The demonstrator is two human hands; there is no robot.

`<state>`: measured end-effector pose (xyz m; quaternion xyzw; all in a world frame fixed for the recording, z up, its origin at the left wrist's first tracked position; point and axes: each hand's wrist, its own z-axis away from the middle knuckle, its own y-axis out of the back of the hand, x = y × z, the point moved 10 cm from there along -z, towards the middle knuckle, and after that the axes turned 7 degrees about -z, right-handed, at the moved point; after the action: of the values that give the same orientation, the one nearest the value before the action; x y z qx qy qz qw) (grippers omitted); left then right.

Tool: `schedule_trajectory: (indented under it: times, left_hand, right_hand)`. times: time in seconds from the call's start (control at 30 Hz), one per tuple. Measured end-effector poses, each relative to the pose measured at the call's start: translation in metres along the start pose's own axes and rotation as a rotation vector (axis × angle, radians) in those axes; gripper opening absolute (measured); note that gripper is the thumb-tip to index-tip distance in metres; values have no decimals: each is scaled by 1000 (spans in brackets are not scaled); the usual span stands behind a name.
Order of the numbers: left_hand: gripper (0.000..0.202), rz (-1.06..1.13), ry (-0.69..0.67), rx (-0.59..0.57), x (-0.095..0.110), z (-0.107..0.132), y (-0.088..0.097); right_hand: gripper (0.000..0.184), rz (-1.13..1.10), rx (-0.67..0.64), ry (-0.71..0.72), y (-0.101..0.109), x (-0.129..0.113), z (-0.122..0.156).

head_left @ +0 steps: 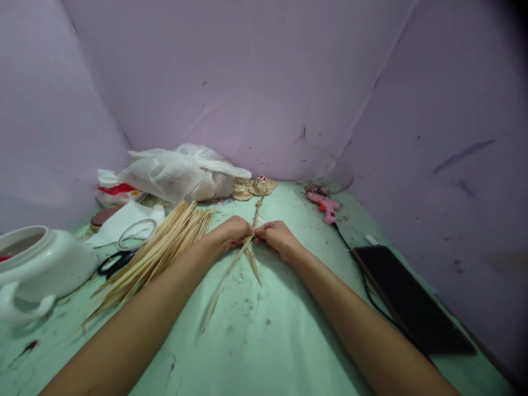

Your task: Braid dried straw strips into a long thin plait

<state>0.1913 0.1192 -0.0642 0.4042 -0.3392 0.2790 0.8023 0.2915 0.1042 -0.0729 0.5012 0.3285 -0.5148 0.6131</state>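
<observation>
Both hands meet at the middle of the table, closed on a braid (257, 212) of dried straw-coloured leaf strips. My left hand (236, 231) pinches it from the left, and my right hand (275, 236) grips it from the right. Beyond the fingers the braid runs away toward woven round pieces (262, 187) near the back wall. Loose strip ends (225, 280) hang toward me below the hands, one long and one short. A bundle of dried strips (165, 250) lies left of my left forearm. The fingertips partly hide the crossing point.
On the left are a white teapot-like pot (53, 264), black-handled scissors (115, 264), a tape roll (137, 234) and a white plastic bag (185, 173). At right, a pink glue gun (325, 206) trails a black cord past a dark tablet-like slab (412, 300). Purple walls enclose the green tabletop (264, 346).
</observation>
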Motion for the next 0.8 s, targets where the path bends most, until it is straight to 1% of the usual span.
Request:
schedule_trajectory:
  times: [0.13, 0.17, 0.23, 0.33, 0.37, 0.43, 0.5, 0.57, 0.73, 0.8]
  left_hand:
    - [16, -101, 61, 38, -4, 2, 4]
    - [16, -142, 54, 59, -4, 1, 5]
    - [13, -254, -24, 135, 2, -1, 10]
    - [13, -502, -208, 288, 20, 1, 17]
    - [14, -588, -240, 327, 25, 3, 17]
    - [16, -725, -255, 376, 32, 9, 18]
    - [18, -817, -233, 393, 36, 15, 18]
    - [21, -870, -215, 386, 38, 20, 16]
    - [24, -918, -264, 359, 44, 28, 9]
    - [24, -919, -247, 361, 44, 30, 9]
  right_hand:
    - [10, 12, 2, 8, 0, 1, -2]
    - [9, 18, 4, 16, 0, 1, -2]
    - [9, 25, 6, 22, 0, 2, -3]
    - [7, 1, 10, 19, 0, 3, -3]
    - [6, -23, 11, 14, 0, 3, -3]
    - [7, -91, -1, 4, -1, 2, -1]
    - [8, -154, -22, -12, -2, 2, 1]
    - [9, -175, -28, -24, -3, 1, 2]
    - [13, -77, 34, -16, 1, 3, 0]
    - [11, -31, 66, 2, 2, 3, -1]
